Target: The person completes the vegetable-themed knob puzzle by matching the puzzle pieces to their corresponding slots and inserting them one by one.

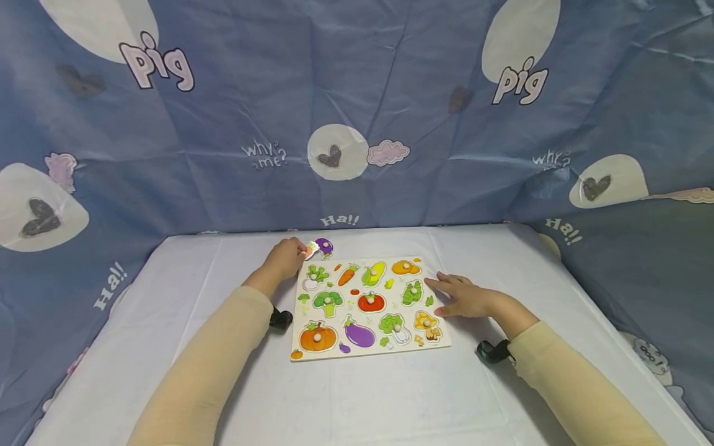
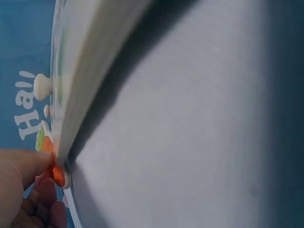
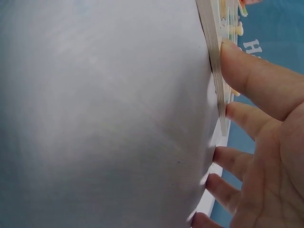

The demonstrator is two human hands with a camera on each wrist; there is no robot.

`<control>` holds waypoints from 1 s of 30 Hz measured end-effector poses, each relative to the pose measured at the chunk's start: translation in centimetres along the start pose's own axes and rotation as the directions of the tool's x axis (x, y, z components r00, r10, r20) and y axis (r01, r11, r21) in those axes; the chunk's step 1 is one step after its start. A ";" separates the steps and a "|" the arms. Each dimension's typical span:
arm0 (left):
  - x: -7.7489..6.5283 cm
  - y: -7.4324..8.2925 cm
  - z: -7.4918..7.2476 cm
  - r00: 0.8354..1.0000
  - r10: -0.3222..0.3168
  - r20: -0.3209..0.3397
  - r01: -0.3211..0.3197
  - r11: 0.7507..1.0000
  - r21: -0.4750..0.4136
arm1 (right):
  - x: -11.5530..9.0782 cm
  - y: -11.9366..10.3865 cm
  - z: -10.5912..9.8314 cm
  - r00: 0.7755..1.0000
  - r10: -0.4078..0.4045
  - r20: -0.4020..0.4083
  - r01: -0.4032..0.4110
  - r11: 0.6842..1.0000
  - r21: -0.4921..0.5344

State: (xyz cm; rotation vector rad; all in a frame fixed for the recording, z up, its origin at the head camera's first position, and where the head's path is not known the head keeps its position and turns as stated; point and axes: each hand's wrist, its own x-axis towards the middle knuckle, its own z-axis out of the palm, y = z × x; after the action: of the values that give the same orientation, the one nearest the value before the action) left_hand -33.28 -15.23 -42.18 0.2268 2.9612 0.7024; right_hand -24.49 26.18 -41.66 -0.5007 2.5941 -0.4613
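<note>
My left hand [image 1: 284, 259] is at the far left corner of a wooden knob puzzle board [image 1: 348, 356]. Its thumb and fingers pinch an orange-and-green puzzle piece [image 2: 59, 175] with a pale edge, right beside the board's edge. Just past this piece, a purple eggplant piece [image 1: 324, 247] with a knob lies off the board. On the right, my right hand [image 1: 465, 297] has its fingers spread; thumb and index fingertip are at the board's right edge, and the other fingertips rest on the white cloth. A purple eggplant picture [image 1: 359, 335] without a knob shows near the board's front.
Knobbed vegetables sit in the board, among them a tomato [image 1: 371, 302], a broccoli [image 1: 327, 302] and a pumpkin [image 1: 318, 337]. White cloth [image 1: 385, 402] covers the table. A blue printed curtain [image 1: 251, 192] hangs behind it and along both sides.
</note>
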 end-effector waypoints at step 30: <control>-1.4 6.0 1.0 0.991 0.130 0.034 -0.129 0.991 -0.039 | 0.2 0.5 0.1 1.000 0.018 -0.001 -0.018 1.000 0.009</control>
State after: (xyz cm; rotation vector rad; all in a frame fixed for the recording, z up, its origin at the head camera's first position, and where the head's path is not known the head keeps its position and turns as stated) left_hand -31.07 -9.71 -40.24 0.4275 2.9163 0.7585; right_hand -24.76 26.47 -42.03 -0.4744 2.5946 -0.4671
